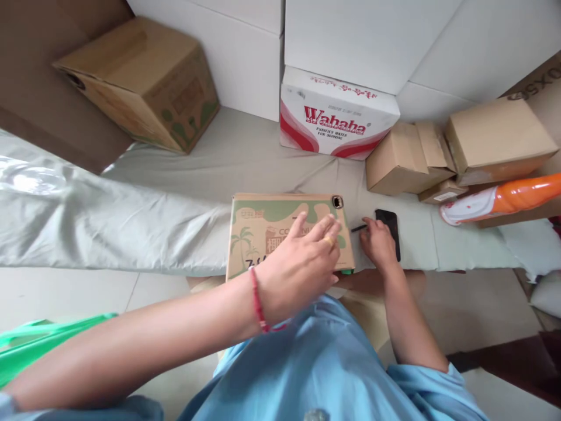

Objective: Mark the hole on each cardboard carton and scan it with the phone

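Observation:
A cardboard carton [250, 237] with green print, a palm tree and dark handwriting lies in front of me at the surface's near edge. Across its top is my left hand [309, 257], open, with fingers spread and a red bracelet at the wrist. My right hand [377, 242] is closed around a thin black pen [359, 228], whose end sticks out to the left toward the carton. Right beside that hand, partly covered by it, lies a black phone [390, 219]. A round dark-rimmed hole [337, 202] shows at the carton's far right corner.
At the back stand a white and red Wahaha water box [339, 117] and, left, a larger carton [140, 76]. Brown boxes [401, 158] and an orange-and-white bottle-like item [504, 199] are on the right. Green plastic [56, 339] shows low on the left.

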`<state>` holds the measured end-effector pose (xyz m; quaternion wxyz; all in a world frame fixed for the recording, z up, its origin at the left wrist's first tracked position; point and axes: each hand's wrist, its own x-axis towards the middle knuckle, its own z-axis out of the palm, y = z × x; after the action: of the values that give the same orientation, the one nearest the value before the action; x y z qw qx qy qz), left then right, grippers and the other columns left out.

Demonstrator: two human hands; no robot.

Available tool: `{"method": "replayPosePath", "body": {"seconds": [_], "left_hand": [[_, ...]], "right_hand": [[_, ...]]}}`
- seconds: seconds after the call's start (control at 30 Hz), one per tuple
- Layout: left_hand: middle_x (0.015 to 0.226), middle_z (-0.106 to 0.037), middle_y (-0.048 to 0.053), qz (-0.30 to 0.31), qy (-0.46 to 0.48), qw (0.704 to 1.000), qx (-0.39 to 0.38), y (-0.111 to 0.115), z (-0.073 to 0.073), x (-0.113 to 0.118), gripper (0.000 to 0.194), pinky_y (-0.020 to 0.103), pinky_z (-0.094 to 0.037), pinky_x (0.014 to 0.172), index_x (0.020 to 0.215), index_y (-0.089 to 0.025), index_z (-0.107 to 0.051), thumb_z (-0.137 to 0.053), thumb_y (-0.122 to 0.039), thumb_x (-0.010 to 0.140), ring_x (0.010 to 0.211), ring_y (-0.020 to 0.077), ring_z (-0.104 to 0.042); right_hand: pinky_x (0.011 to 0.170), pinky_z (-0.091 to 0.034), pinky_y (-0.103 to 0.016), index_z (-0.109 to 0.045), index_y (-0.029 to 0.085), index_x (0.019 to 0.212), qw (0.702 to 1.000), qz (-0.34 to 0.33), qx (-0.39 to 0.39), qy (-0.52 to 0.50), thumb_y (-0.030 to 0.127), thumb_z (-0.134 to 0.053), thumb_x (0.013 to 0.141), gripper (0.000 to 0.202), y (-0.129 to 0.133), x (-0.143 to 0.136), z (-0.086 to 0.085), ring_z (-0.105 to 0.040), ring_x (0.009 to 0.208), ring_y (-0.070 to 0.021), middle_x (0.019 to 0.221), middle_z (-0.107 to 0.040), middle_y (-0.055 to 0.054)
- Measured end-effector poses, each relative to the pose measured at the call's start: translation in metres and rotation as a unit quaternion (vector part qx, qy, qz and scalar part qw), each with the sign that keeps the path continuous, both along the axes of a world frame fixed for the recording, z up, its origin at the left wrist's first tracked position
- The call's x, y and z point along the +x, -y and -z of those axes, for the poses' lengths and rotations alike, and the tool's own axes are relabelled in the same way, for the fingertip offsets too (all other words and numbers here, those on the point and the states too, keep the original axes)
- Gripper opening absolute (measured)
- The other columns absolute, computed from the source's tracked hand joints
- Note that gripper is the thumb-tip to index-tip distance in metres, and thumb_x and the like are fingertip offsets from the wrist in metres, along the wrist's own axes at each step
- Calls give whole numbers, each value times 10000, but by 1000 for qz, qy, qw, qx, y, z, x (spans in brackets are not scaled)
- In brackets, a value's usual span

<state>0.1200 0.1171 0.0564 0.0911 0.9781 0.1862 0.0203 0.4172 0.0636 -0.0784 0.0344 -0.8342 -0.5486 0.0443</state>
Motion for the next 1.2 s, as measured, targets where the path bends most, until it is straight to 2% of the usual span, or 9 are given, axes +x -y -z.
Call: {"method": "replayPosePath", "body": {"seconds": [0.07,0.17,0.27,0.47,0.67,0.8,0.93,1.03,1.2], "left_hand": [[1677,-574,191,-16,66,998,-5,4,9,-28,416,677,-439,1311,1387,-132,-727,-634,-414,1095,1644,386,-448],[1595,-651,178,-65,168,983,18,10,30,-63,342,663,-428,1318,1302,-131,-738,-542,-356,1135,1635,395,-455],[1558,-673,199,-91,202,975,29,11,47,-79,331,639,-437,1313,1340,-112,-709,-578,-325,1124,1612,398,-487],[1462,-752,172,-132,199,968,80,6,55,-62,352,618,-525,1227,1372,-133,-714,-567,-342,1129,1409,371,-697],[1491,-742,136,-148,207,961,110,9,58,-58,380,566,-538,1214,1438,-159,-708,-566,-319,1124,1407,342,-706],[1489,-743,129,-157,211,959,106,12,60,-60,378,560,-533,1217,1428,-150,-719,-573,-318,1123,1398,335,-713],[1465,-756,128,-164,219,955,110,13,59,-58,365,555,-546,1197,1396,-138,-736,-581,-321,1121,1374,333,-728],[1451,-765,127,-165,223,953,120,12,59,-57,352,546,-555,1186,1368,-128,-745,-581,-319,1122,1357,329,-738],[1466,-757,125,-164,215,956,115,12,59,-58,352,550,-558,1188,1377,-143,-746,-580,-316,1118,1371,329,-730]], "right_hand": [[1089,-484,-491,-635,112,1528,998,39,45,10,323,-526,1017,564,13,16,4,-595,1222,-360,1325,-674,-234],[1188,-412,-568,-540,13,1581,985,135,102,27,447,-584,1003,725,41,39,15,-534,1339,-426,1457,-596,-319],[1186,-410,-594,-487,-52,1586,976,201,77,19,574,-627,986,879,63,46,26,-536,1361,-474,1474,-587,-374],[1133,-464,-571,-481,-21,1589,967,252,34,-6,661,-733,917,989,55,27,27,-560,1366,-494,1447,-608,-372],[1156,-454,-597,-665,-8,1351,954,296,-4,-54,618,-840,792,857,50,33,15,-618,1309,-499,1300,-664,-362],[1135,-472,-630,-664,37,1361,944,318,-5,-87,573,-878,691,884,68,39,3,-654,1265,-497,1352,-636,-352],[1111,-502,-595,-663,49,1299,937,319,31,-141,532,-860,622,855,83,37,-7,-657,1263,-477,1320,-656,-337],[991,-579,-516,-670,97,1245,926,301,68,-215,623,-793,668,791,88,26,-13,-721,1122,-389,1162,-741,-237],[808,-611,-388,-629,166,1370,875,218,191,-388,732,-831,675,919,79,-21,-33,-729,972,-251,1208,-756,-131]]}}
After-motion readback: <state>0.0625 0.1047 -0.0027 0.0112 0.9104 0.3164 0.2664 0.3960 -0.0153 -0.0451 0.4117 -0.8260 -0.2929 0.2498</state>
